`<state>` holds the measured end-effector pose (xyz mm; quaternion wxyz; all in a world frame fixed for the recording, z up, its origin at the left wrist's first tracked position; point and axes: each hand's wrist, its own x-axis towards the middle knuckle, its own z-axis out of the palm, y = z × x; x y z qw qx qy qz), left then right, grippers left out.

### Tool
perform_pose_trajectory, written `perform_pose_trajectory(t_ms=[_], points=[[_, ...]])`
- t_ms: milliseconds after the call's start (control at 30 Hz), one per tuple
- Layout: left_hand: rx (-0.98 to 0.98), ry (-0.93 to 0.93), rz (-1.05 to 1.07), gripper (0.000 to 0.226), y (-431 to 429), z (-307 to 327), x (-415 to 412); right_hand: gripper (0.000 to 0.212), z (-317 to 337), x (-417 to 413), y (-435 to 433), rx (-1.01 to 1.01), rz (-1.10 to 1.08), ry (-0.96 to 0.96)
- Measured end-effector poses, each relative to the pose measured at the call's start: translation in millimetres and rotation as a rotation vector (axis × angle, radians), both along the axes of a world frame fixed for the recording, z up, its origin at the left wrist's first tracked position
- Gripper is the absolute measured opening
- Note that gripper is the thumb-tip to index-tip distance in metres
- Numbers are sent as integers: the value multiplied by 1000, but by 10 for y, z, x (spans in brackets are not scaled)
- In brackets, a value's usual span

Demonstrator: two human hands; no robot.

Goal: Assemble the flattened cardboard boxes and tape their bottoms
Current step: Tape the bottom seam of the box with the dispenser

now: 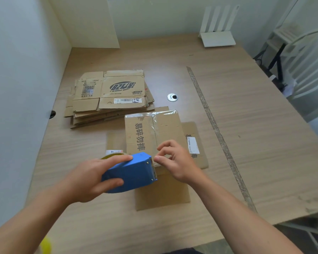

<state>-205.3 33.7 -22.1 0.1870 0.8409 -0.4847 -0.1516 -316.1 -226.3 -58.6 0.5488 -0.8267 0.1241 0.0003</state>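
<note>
An assembled cardboard box (152, 132) stands bottom-up near the middle of the wooden table (255, 125), its flaps spread flat on the tabletop around it. Clear tape (161, 114) runs along the centre seam and over the far edge. Black printed characters run down the left half of the upturned face; a white label (193, 145) sits on the right-hand flap. The left hand (97, 177) grips a blue tape dispenser (131, 173) at the box's near edge, fingers wrapped over its body, the serrated cutter facing right. The right hand (176, 160) is half closed, thumb and forefinger pinched at the cutter; whether tape lies between them cannot be told. A stack of flattened cardboard boxes (108, 98) lies to the far left, a round metal grommet (172, 97) to its right.
</note>
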Motion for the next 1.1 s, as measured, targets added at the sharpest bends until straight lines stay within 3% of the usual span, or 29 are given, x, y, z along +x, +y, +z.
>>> perform_pose_trajectory(t_ms=[133,267,400,733,900,1100], points=[[156,177,-1,52,-37,32,72,20,-56,-182,-109,8,-114,31],[221,267,47,62,176,141,206,21,-121,-512,-562,104,-349,74],[219,397,128,55,127,172,359,20,-172,-564,-660,114,-341,214],[344,509,189,38,-195,122,401,26,-312,-510,-616,119,-426,309],[363,543,202,52,-298,137,398,25,-372,-455,-671,120,-453,339],[372,565,212,45,-336,135,384,24,-504,-467,-716,171,-468,368]])
